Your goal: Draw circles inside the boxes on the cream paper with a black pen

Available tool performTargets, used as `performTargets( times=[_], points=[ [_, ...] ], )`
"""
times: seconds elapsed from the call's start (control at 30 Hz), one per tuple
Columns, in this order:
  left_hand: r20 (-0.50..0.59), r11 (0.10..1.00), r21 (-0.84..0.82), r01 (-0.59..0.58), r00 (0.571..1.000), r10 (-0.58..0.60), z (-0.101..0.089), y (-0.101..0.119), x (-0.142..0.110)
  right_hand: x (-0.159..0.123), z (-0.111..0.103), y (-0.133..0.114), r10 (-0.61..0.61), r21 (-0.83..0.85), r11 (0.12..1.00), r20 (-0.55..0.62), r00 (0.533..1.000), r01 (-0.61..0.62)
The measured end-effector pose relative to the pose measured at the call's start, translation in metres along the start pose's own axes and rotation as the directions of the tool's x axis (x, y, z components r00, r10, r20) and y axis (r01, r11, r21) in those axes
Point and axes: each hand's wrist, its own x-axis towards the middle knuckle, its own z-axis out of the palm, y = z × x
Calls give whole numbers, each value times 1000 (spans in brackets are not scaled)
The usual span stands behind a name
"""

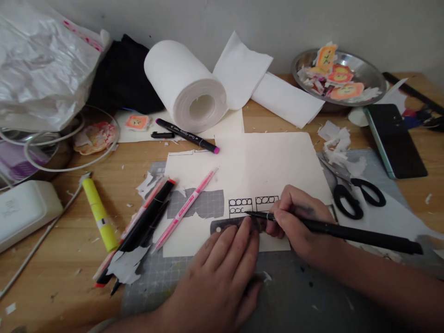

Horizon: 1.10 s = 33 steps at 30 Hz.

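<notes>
My right hand (298, 222) is closed around a long thin black pen (347, 231), and its tip sits on the cream sheet of paper (263, 162), right by the two little drawn boxes full of circles (253, 205). My left hand (222, 273) lies flat and open, with its fingers (239, 238) pressing down on a dark see-through ruler (222, 225) that rests on the paper just under the boxes.

I think the ruler could slip if my left hand lets up even a bit. Then the pen line would go crooked. The pen tip is very close to my left fingertips, so I could mark my own finger, or bump it and make the line jump.

The ink may be wet. If my right hand drags over it, the boxes could smear.

The paper lies on a grey cutting mat (298, 296) and can slide there, which would also spoil the line.

The pink pencil (185, 208) and the fat black marker with the orange end (145, 222) lie across the left side of the paper. A nudge from my left arm could roll them.
</notes>
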Motion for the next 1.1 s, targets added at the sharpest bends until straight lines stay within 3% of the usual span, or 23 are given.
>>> performTargets(
  times=[0.63,1.1],
  points=[
    [29,1000,23,-11,1000,10,-5,-1,2,1,-1,1,-7,119,993,-33,999,11],
    [6,999,33,-6,1000,6,-4,-1,3,3,-3,6,-29,50,998,-53,998,31]
  ],
)
